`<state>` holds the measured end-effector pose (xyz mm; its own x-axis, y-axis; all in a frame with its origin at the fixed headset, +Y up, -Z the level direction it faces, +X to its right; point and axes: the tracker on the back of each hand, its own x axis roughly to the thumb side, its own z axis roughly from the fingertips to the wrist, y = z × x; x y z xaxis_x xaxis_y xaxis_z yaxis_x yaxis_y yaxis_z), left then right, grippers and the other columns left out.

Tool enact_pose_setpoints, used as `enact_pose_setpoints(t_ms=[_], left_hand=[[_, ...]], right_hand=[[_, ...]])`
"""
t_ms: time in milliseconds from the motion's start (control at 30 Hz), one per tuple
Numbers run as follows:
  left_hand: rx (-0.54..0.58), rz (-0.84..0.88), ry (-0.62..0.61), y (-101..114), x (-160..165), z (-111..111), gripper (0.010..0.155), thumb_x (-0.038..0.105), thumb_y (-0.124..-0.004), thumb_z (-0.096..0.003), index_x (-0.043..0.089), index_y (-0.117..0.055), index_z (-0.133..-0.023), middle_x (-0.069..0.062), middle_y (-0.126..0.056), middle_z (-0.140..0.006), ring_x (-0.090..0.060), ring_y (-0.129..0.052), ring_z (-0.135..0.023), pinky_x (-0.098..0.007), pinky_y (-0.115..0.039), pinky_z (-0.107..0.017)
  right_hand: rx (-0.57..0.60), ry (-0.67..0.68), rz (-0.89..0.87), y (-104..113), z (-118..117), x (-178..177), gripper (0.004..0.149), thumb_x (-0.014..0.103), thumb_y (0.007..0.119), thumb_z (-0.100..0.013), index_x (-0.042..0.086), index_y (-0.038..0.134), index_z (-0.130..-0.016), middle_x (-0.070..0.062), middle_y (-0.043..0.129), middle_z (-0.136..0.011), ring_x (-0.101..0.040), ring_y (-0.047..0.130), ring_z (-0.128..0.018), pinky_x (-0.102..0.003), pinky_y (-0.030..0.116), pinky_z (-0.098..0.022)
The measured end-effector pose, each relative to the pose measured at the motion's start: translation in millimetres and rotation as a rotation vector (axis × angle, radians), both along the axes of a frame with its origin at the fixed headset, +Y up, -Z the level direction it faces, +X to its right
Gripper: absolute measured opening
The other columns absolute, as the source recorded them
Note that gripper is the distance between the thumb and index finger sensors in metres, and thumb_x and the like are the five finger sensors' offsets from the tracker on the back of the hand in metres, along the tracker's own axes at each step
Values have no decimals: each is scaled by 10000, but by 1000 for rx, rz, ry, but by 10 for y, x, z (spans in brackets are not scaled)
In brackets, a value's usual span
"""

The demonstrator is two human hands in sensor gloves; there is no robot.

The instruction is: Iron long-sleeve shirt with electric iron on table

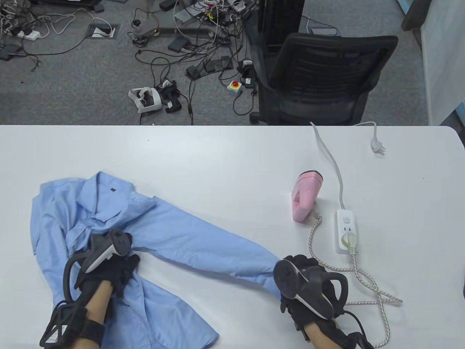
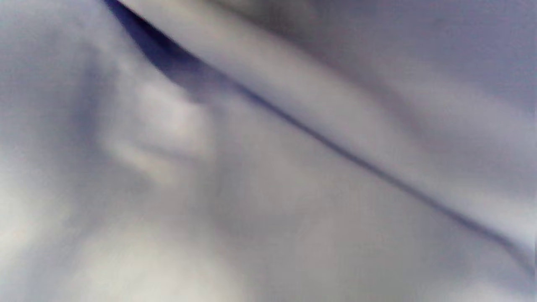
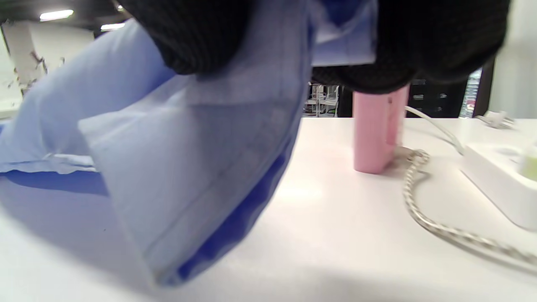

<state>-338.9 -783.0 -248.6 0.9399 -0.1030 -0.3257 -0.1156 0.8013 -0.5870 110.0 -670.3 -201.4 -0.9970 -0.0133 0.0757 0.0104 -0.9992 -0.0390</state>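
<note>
A light blue long-sleeve shirt [image 1: 120, 232] lies crumpled on the white table [image 1: 218, 160] at the left, one sleeve stretched out to the right. My left hand [image 1: 120, 263] presses on the shirt's body near the collar; the left wrist view shows only blurred fabric [image 2: 268, 167]. My right hand [image 1: 298, 280] grips the sleeve's cuff [image 3: 201, 176] and holds it a little above the table. A pink electric iron [image 1: 306, 196] stands on end to the right of the sleeve, untouched; it also shows in the right wrist view [image 3: 373, 134].
A white power strip [image 1: 346, 231] lies right of the iron, with the iron's braided cord [image 1: 367, 287] plugged in and looped on the table near my right hand. The strip's white cable [image 1: 334, 160] runs to the far edge. A black office chair [image 1: 319, 80] stands behind the table.
</note>
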Motion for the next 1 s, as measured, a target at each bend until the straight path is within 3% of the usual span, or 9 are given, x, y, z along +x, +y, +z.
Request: enact_pose_setpoints(t_ms=[100,200,300,367,500,733,867,933,1000], left_hand=[[30,17,37,19,-84,79,675,701,-521,-505,501,-158,-1038,-17,-78,-1205,-373,-160,-1095,-665,-142,-714],[122,64,-14,152,-14,47,696,718,-502,-502,441,-227,-1078,-78,-244,-1228,-414,-319,-1093,-681,-202,-726],[236,221,-18,281,46,5,696,710,-519,-502,419,-270,-1084,-80,-258,-1222,-379,-348,-1090,-661,-227,-742],[272,276,-25,350,74,-21,697,706,-524,-505,417,-272,-1086,-59,-203,-1225,-364,-246,-1105,-658,-180,-739],[304,229,-82,357,98,-83,695,705,-532,-503,426,-277,-1086,-31,-166,-1227,-341,-166,-1110,-662,-140,-728],[274,160,-118,347,30,-238,689,689,-541,-502,440,-260,-1080,16,-99,-1217,-294,-66,-1104,-654,-63,-710],[274,-115,-190,336,-42,-415,684,684,-555,-487,460,-271,-1068,50,-104,-1214,-250,-33,-1098,-635,-22,-702],[217,-107,-196,324,-72,-492,691,690,-541,-493,458,-236,-1068,53,-80,-1211,-246,-17,-1094,-636,-19,-699],[192,-1,-169,305,-80,-583,700,688,-540,-494,455,-209,-1066,61,-45,-1205,-238,-1,-1092,-634,-3,-697]], right_hand=[[-34,36,58,-13,-198,-111,492,426,750,-350,156,760,-761,-81,796,-699,-308,883,-538,-421,813,-379],[-106,31,196,6,-413,-53,491,430,748,-344,167,763,-758,-72,800,-699,-304,885,-540,-419,814,-384],[-302,-69,278,-24,-606,226,504,441,747,-345,185,750,-779,-74,779,-736,-318,863,-584,-439,794,-419],[-455,-193,324,-70,-670,444,603,488,735,-354,194,640,-872,-94,667,-848,-341,787,-685,-463,741,-487],[-395,-286,247,-126,-702,637,653,458,717,-370,170,559,-933,-115,589,-916,-346,763,-717,-465,730,-497],[-342,-161,52,-536,-603,270,740,552,681,-356,194,477,-971,-112,506,-972,-357,719,-785,-484,714,-525],[-249,-159,213,-792,-520,94,783,627,635,-328,212,491,-977,-78,525,-985,-352,748,-776,-470,737,-510],[-298,-165,296,-895,-499,84,808,654,619,-323,225,466,-989,-64,513,-997,-344,743,-786,-463,740,-512],[-435,-177,296,-1006,-495,142,812,652,584,-331,217,411,-995,-65,462,-1012,-344,690,-813,-460,730,-522]])
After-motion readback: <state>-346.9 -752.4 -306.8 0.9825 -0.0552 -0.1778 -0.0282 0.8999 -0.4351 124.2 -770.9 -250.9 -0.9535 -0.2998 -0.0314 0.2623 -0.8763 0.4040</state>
